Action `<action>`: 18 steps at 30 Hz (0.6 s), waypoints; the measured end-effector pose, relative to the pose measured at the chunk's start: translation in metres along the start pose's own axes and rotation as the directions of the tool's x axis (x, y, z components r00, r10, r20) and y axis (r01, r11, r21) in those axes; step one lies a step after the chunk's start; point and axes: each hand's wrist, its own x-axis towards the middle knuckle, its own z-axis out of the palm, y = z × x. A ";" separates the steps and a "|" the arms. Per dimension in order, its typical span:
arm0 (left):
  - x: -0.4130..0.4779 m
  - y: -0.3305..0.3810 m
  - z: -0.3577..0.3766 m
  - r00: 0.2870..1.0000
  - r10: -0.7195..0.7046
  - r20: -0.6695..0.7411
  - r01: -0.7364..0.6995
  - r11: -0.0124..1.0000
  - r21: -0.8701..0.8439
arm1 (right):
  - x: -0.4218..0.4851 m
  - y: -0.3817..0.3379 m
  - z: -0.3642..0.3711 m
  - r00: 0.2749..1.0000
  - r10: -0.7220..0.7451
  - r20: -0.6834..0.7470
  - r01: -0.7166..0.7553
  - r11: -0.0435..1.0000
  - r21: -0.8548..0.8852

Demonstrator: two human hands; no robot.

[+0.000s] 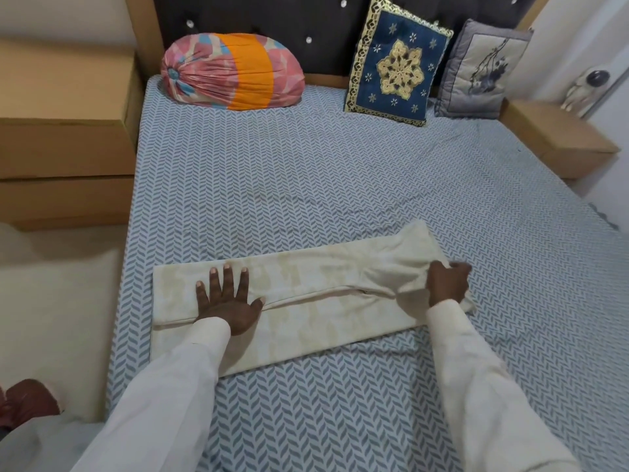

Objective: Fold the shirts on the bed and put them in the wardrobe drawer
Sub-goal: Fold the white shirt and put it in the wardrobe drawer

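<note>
Currently cream shirt (pixel 306 301) lies on bed (pixel 340 182) as long band, axis left-right across body. Left hand (pixel 226 303) flat, fingers spread, pressing left end. Right hand (pixel 447 284) pinches right end, nearer for folding leftward.

Shirt (pixel 306 301): cream, faint tan blotches. Bed sheet (pixel 306 185): pale blue-white, grey herringbone print throughout. Bolster (pixel 204 71): pink and light-blue floral, broad orange band mid-length. Square cushion (pixel 396 63): navy, gold star medallion, small gold stars, gold border. Second cushion (pixel 483 69): grey edge, cream panel, dark floral sprig. Headboard (pixel 272 15): charcoal, silver studs. Sleeves (pixel 163 386): off-white. Side unit (pixel 64 131): tan.
</note>
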 end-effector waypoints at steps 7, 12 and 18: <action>-0.001 0.003 -0.001 1.000 -0.002 0.017 0.001 1.000 0.010 | 0.028 0.002 -0.020 0.998 0.065 -0.027 -0.067 0.996 -0.064; -0.002 0.003 -0.001 1.000 0.000 0.008 0.000 1.000 0.012 | 0.052 -0.024 0.015 0.905 0.173 0.390 -0.215 0.974 0.066; -0.002 0.002 0.001 1.000 0.004 -0.007 -0.004 1.000 0.010 | 0.067 -0.042 0.052 0.819 0.212 0.534 -0.293 0.954 0.070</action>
